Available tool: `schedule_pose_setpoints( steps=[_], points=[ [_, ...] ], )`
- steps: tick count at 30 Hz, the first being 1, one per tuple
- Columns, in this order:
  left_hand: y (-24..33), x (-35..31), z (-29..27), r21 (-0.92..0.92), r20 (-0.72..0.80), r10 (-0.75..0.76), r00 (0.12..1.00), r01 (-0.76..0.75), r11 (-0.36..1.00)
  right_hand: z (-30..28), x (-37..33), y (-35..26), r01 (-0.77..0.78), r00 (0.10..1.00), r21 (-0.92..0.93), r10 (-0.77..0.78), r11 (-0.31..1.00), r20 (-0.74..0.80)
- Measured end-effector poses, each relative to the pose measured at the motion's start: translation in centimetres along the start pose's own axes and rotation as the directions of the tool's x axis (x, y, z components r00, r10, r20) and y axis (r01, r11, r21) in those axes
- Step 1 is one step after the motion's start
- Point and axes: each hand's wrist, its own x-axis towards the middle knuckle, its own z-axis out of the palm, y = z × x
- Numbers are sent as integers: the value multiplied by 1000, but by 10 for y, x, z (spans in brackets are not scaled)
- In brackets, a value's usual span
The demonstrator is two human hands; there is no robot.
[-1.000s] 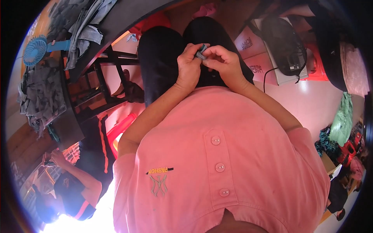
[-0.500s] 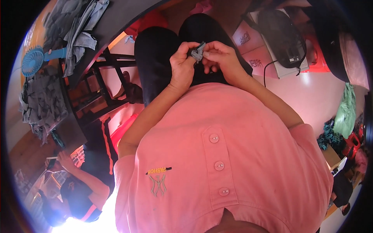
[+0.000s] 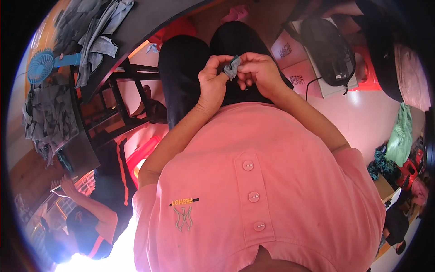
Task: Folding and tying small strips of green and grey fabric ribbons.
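Note:
A small crumpled piece of grey-blue fabric [image 3: 231, 69] is held between my two hands, above my lap. My left hand [image 3: 213, 80] pinches its left side with thumb and fingers. On the other side, my right hand [image 3: 260, 72] grips the cloth between thumb and forefinger, its other fingers curled beneath. A darker teal edge shows at the top of the piece. My fingers cover part of it, so its full shape is hidden. Below the hands are my dark trousers [image 3: 181, 68].
On the left, a dark table [image 3: 149, 13] carries grey cloth pieces [image 3: 50, 118] and a blue handheld fan [image 3: 41, 66]. A co-worker [image 3: 90, 222] sits at lower left. To the right are cardboard boxes [image 3: 299, 75], a black bag [image 3: 333, 54] and a green bag [image 3: 399, 136].
Both hands sit slightly lower in the picture, still on the fabric, which has turned a little between the fingers. The whole view has shifted slightly. The co-worker's arms have moved.

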Motion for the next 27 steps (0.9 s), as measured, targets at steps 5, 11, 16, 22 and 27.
schedule_pose_setpoints(
  steps=[5, 11, 16, 22, 27],
  points=[
    [12, -2, -3, 84, 29, -54, 998, 51, 995, 8, -1, 1, 75, 994, -130, -85, 989, -69],
    [11, -4, -4, -14, 47, -137, 989, 138, 990, 16, -6, 2, 98, 987, -181, -118, 979, -108],
    [10, 1, -4, 140, 77, -5, 997, -6, 990, 18, -9, 1, 118, 974, -236, -159, 964, -162],
    [7, -1, -1, 56, 45, -23, 999, 20, 998, 15, -11, 0, 158, 974, -227, -189, 961, -122],
    [9, -3, -13, 155, 57, -88, 994, 79, 985, 10, -12, 0, 140, 987, -276, -155, 951, -31]
  ],
)
